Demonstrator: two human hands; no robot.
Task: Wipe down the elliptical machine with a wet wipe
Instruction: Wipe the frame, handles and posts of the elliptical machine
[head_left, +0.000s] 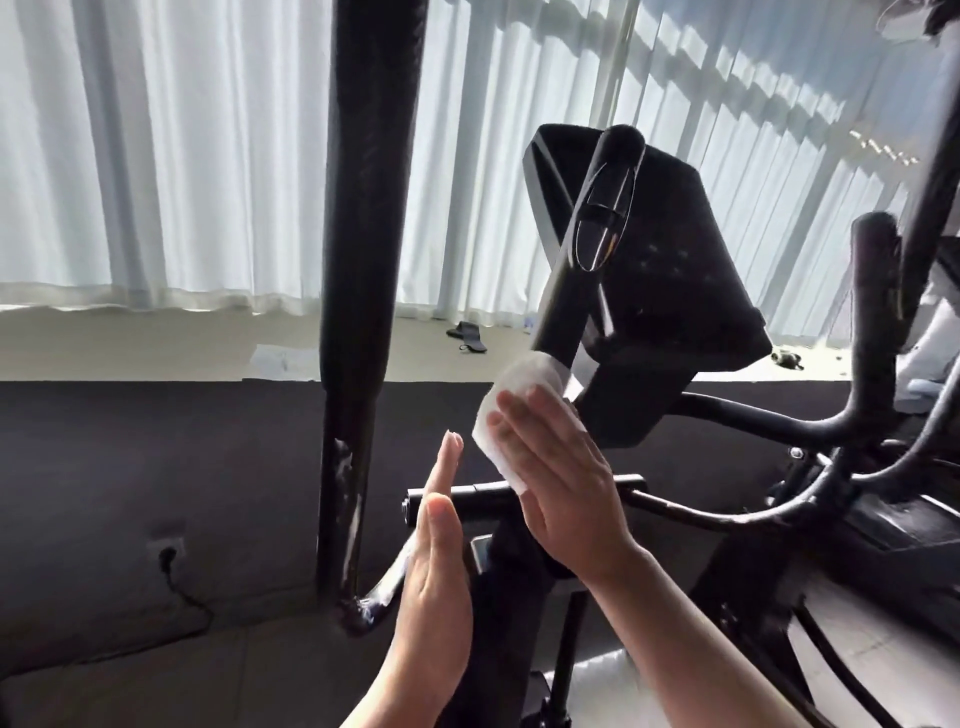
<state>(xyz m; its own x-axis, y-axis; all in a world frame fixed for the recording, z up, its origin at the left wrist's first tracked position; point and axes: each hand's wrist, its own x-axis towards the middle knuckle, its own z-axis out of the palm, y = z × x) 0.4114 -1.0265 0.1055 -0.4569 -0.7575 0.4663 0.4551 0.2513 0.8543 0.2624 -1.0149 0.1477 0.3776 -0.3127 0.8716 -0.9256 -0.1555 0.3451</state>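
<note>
The right hand (561, 483) presses a white wet wipe (511, 410) flat against the lower end of the elliptical machine's (810, 519) short inner handgrip (587, 239), just left of the black console (670, 280). Its fingers (535, 415) lie straight over the wipe, pressing rather than gripping. The left hand (441, 566) stands edge-on near the machine, fingers straight and released, holding nothing.

The main risk, as I judge it, is the wipe slipping. With only a flat palm and no curl round the bar, a stroke up the round handgrip could let the wipe bunch or slide out and drop to the floor. A flat press also reaches only the near face of the tube, so the far side may go unwiped unless the wipe is wrapped round it. The console sits just beside the wipe, and a wet edge dragged over its buttons could carry moisture in. The tall left pole (363, 249) shows streaks low down, so leftover wetness there may dry patchy.
</note>
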